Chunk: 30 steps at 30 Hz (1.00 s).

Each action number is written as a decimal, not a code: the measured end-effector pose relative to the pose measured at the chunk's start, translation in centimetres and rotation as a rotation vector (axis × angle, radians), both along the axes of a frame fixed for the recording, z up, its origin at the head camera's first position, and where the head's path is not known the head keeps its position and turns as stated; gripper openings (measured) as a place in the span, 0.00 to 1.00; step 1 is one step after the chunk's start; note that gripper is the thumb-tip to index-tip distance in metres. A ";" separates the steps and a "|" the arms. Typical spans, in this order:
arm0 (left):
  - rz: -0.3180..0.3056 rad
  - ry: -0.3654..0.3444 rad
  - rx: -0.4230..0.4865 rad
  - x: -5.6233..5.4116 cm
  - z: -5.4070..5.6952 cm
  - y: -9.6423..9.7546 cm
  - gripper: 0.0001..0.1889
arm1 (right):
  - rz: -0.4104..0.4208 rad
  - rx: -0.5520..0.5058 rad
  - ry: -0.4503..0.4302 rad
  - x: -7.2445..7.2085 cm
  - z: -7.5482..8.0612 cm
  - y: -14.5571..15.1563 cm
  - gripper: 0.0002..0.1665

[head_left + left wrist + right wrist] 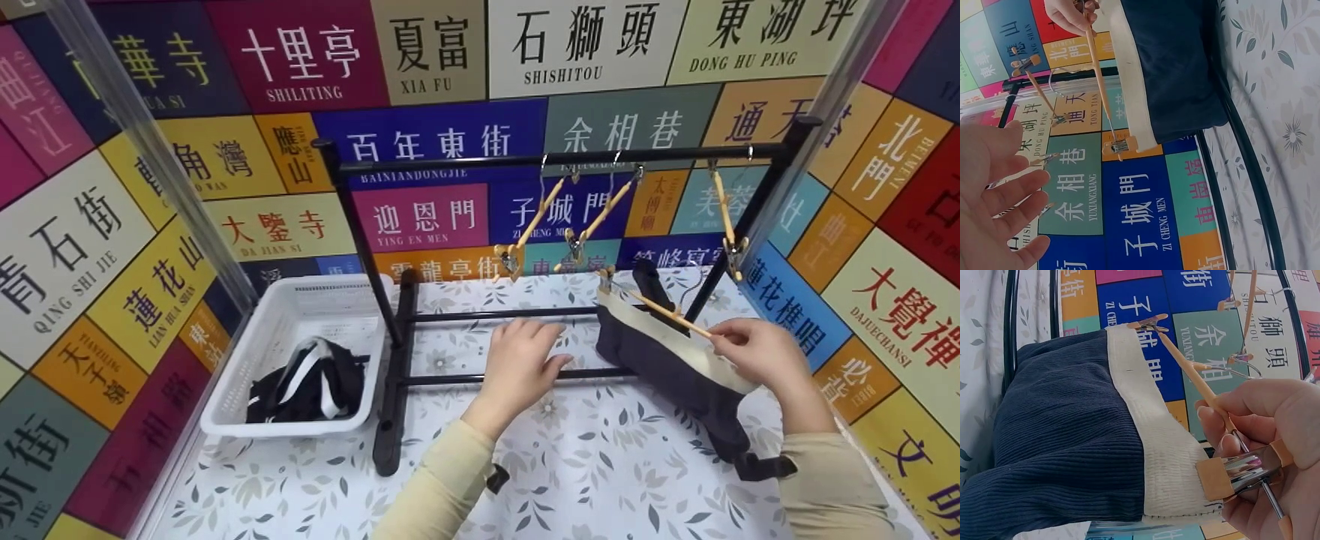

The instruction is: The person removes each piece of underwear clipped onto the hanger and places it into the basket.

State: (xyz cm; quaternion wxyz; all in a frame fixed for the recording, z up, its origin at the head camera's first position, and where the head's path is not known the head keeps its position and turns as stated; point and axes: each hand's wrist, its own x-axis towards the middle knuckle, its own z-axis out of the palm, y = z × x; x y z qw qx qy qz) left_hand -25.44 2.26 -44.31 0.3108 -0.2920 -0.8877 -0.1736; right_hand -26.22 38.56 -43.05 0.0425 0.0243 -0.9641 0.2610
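My right hand pinches the wooden bar of a clip hanger. A dark navy ribbed garment hangs from it by a cream band. One metal clip with tan pads grips the band close to my right fingers, and another clip holds the far corner. In the head view, the garment slants down toward my right sleeve, above the patterned tabletop. My left hand holds nothing; its fingers are loosely bent and spread, left of the garment and in front of the rack's lower bars.
A black rack stands across the table. From its top bar hang bare clip hangers, one left, one middle and one right. At left, a white basket contains black-and-white clothing. Sign-patterned panels surround the table.
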 end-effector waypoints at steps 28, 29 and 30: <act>0.058 -0.157 0.049 -2.0 -1.0 -2.1 0.24 | 0.244 -0.016 0.076 -0.2 -1.0 -2.0 0.10; 0.059 -0.161 0.051 -2.0 -1.1 -2.1 0.24 | 0.251 -0.015 0.079 -0.2 -1.0 -2.1 0.10; 0.061 -0.164 0.050 -2.1 -1.1 -2.2 0.24 | 0.258 -0.013 0.086 -0.2 -1.0 -2.2 0.10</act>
